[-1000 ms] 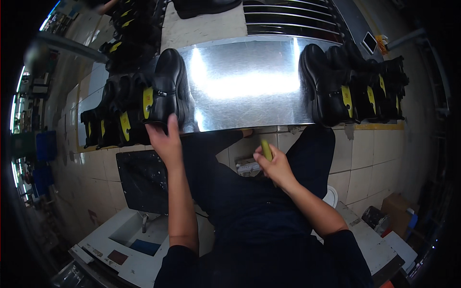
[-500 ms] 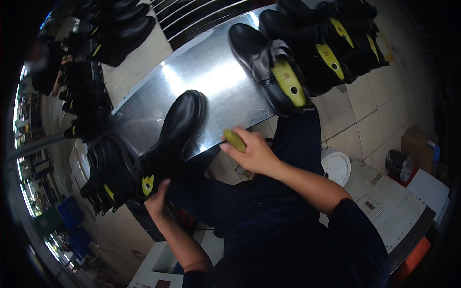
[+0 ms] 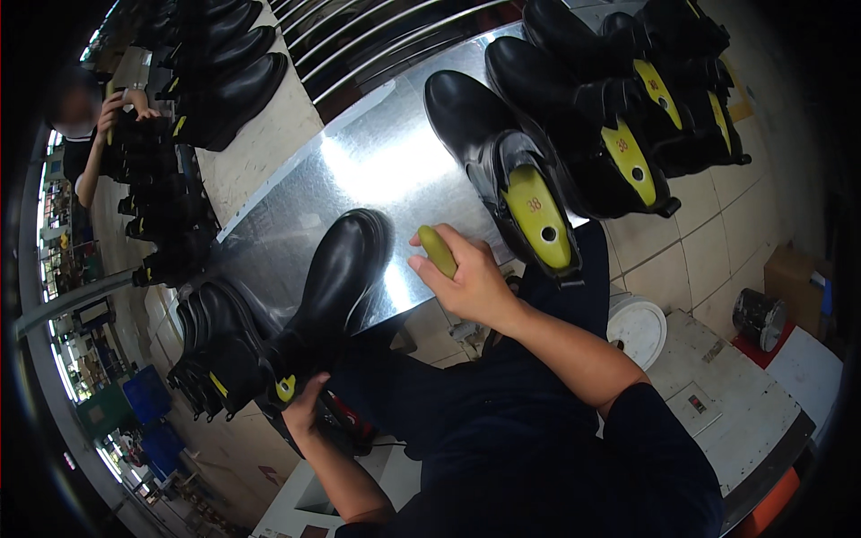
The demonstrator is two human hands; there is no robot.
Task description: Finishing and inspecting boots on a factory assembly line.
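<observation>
Left hand (image 3: 305, 405) grips boot (image 3: 336, 287) at table (image 3: 377, 170) edge (right hand (image 3: 466, 278) holds tool (image 3: 437, 250)).

Quantities: one black boot (image 3: 327, 296) held at tabletop (image 3: 359, 170) centre; three black boots with yellow lasts at right; one yellow-green applicator (image 3: 437, 250).

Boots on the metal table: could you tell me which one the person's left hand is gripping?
The glossy black boot lying alone at the table's near edge; the left hand grips its heel end, while the others stand untouched.
</observation>
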